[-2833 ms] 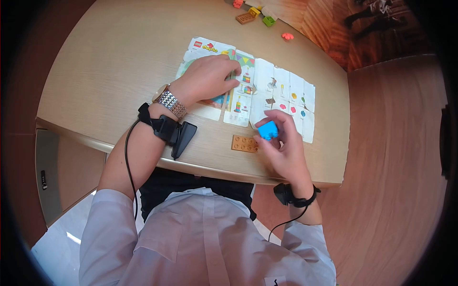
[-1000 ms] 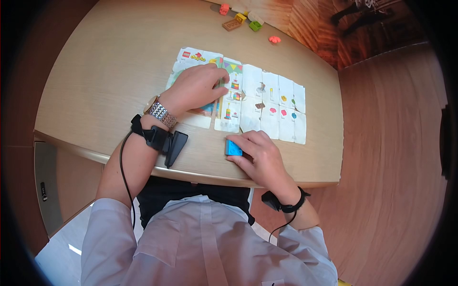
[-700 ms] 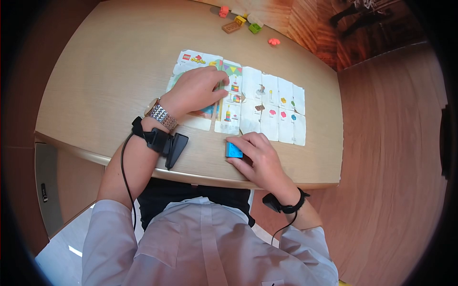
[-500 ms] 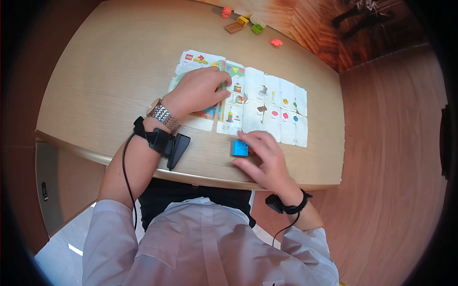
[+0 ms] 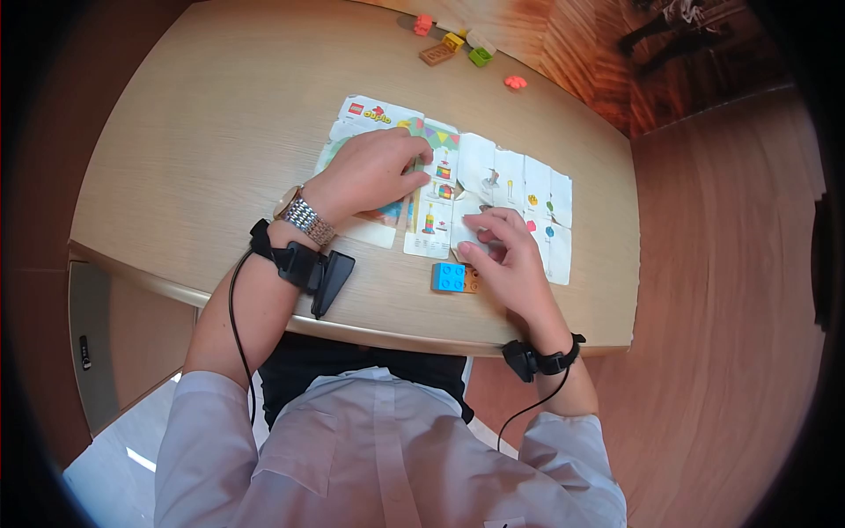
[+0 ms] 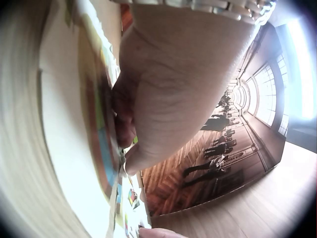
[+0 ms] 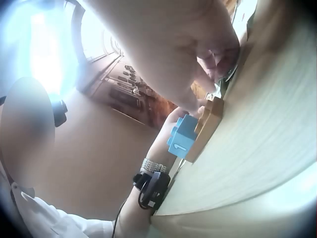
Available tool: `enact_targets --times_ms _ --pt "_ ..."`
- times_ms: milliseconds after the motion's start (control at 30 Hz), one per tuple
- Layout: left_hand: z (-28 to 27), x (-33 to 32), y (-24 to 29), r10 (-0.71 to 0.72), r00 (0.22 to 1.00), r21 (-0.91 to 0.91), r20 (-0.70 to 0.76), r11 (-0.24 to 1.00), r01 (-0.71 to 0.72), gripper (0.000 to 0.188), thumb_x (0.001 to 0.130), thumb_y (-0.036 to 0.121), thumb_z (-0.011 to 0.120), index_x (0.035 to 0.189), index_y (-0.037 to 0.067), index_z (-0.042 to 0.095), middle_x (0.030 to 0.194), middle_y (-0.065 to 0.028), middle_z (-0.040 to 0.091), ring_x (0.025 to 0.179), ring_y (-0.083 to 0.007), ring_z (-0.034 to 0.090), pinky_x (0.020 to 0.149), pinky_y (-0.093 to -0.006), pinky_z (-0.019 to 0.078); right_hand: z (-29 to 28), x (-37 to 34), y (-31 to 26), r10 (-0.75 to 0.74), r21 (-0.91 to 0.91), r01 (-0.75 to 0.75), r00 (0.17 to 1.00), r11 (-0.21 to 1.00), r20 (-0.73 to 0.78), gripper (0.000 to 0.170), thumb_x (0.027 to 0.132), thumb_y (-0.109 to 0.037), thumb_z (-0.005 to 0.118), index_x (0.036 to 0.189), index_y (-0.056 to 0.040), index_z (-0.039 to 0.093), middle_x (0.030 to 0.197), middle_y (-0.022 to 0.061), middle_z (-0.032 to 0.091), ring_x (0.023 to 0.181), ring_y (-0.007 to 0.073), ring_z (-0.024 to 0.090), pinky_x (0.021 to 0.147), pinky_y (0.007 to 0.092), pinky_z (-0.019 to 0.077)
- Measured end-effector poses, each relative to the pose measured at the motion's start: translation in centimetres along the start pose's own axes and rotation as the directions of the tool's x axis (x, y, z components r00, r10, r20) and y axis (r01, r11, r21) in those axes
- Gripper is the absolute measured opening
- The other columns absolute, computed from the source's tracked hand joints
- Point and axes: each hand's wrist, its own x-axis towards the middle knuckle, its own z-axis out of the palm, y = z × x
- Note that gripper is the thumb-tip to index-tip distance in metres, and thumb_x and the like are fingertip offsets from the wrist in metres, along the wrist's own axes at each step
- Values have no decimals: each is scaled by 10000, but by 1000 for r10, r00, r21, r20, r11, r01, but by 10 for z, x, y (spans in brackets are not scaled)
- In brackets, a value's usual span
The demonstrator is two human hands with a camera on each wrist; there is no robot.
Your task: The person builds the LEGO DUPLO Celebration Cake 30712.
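My left hand (image 5: 374,172) rests on the left part of the creased Duplo instruction sheet (image 5: 478,157), fingers loosely bent. In the left wrist view its fingertips are right at the paper. My right hand (image 5: 515,264) hovers over the sheet's lower edge, thumb and fingers apart, holding nothing. Just left of it, a blue brick (image 5: 447,277) sits on the left end of an orange-brown plate (image 5: 472,282), whose right studs stay bare. In the right wrist view, the blue brick (image 7: 183,139) shows a "1" on its side, atop the plate (image 7: 208,124).
Loose pieces lie along the table's far edge: a coral brick (image 5: 422,25), a brown plate (image 5: 437,55), a yellow brick (image 5: 453,40), a green brick (image 5: 480,56) and a coral piece (image 5: 515,83). The table's front edge (image 5: 396,337) runs close to my body.
My right hand has brought the blue brick down onto the plate's left end, let go of it and drawn away up and to the right. The left hand stays on the sheet.
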Motion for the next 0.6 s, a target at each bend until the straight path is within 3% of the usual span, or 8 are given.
enact_targets --times_ms 67,267,367,433,600 --pt "1 0 -1 1 1000 -7 -5 1000 -1 254 957 269 757 1137 91 739 924 -85 678 839 -267 677 748 -406 544 -4 2 4 10 75 -14 999 997 47 336 929 -171 832 1221 -27 744 1241 88 619 952 169 627 833 310 558" --pt "-2 0 0 18 1000 -1 3 1000 -18 250 961 270 752 1138 93 741 921 -87 677 829 -267 672 745 -406 543 -14 15 7 41 69 -50 990 996 132 322 942 -158 818 1216 -6 740 1208 89 636 952 158 628 843 293 562" --pt "-4 1 3 -49 996 1 73 999 49 265 946 288 747 1128 95 740 1023 -112 726 966 -307 711 843 -435 568 -15 21 1 70 117 -78 995 990 65 309 946 -151 813 1206 1 742 1168 96 662 935 158 634 859 295 559" --pt "1 -1 -2 41 999 -17 -14 999 -41 247 961 265 750 1137 93 740 930 -89 679 832 -268 675 749 -411 544 -16 20 -6 70 115 -74 997 991 42 304 947 -150 812 1201 2 743 1154 95 671 929 159 637 864 295 555" --pt "0 -1 0 40 999 10 -13 999 -40 256 957 263 752 1144 88 740 932 -84 680 838 -265 676 753 -408 545 -12 17 11 55 157 -64 997 986 62 307 947 -148 810 1207 -1 741 1148 90 676 928 163 642 860 297 553"
